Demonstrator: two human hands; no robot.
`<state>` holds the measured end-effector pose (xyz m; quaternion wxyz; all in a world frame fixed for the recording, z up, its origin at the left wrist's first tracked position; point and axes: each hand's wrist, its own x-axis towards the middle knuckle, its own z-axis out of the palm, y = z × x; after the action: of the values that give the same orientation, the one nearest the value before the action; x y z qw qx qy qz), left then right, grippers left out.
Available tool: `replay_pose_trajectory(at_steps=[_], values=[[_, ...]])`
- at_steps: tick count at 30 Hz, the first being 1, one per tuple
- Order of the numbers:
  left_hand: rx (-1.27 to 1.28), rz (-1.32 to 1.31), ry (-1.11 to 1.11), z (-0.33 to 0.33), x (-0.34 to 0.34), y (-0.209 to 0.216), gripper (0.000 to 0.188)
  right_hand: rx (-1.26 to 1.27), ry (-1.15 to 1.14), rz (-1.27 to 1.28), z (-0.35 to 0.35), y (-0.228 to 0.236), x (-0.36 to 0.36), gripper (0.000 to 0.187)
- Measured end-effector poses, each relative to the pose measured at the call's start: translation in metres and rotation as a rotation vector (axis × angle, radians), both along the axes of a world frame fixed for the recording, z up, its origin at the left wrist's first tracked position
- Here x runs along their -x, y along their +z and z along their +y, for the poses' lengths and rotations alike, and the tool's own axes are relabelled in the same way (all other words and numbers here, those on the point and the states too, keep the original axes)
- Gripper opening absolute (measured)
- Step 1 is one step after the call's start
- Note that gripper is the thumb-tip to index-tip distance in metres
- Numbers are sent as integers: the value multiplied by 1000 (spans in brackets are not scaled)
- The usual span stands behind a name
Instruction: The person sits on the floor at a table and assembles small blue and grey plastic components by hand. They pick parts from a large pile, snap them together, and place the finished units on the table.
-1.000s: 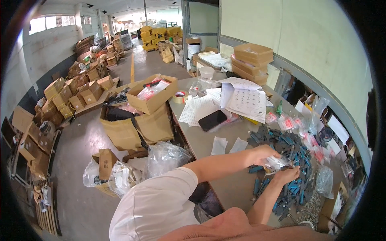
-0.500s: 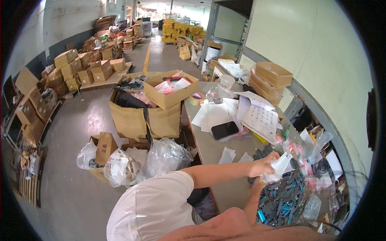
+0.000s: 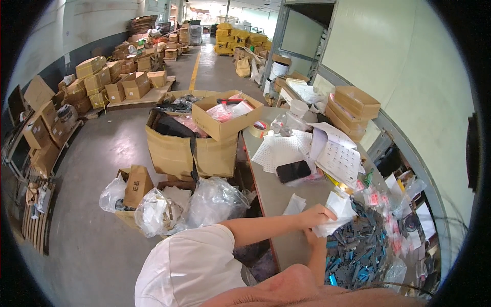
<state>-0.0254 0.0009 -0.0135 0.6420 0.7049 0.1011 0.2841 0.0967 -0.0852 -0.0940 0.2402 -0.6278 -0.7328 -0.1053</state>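
Note:
Over the table, a frosted white plastic bag (image 3: 338, 207) is pinched in my left hand (image 3: 313, 217), fingers closed on its near left side. My right hand (image 3: 313, 238) is just below, touching the bag's lower edge; its fingers are mostly hidden behind the bag and the left hand. Beneath and to the right of both hands spreads a pile of small dark grey and blue parts (image 3: 358, 251). Another flat white bag (image 3: 295, 204) lies on the table left of the held one. Whether anything is inside the held bag cannot be made out.
A black phone (image 3: 293, 172), printed sheets (image 3: 337, 161) and a tape roll (image 3: 259, 128) lie farther up the table (image 3: 279, 192). Red-printed packets line the right side. Large cartons (image 3: 192, 153) and clear plastic bags (image 3: 215, 199) stand off the table's left edge.
Both hands have moved left with the plastic bag, away from the middle of the parts pile. The bag now looks more spread out. The whole view has shifted slightly.

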Motion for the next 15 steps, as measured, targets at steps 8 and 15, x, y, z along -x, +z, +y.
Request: replay_pose_trajectory(at_steps=[8, 15], values=[[-294, -32, 400, 2, 0, -21, 27, 167, -202, 198, -20, 46, 9, 43], [-283, -95, 357, 1, 6, -23, 21, 173, -332, 127, -11, 26, 4, 25]])
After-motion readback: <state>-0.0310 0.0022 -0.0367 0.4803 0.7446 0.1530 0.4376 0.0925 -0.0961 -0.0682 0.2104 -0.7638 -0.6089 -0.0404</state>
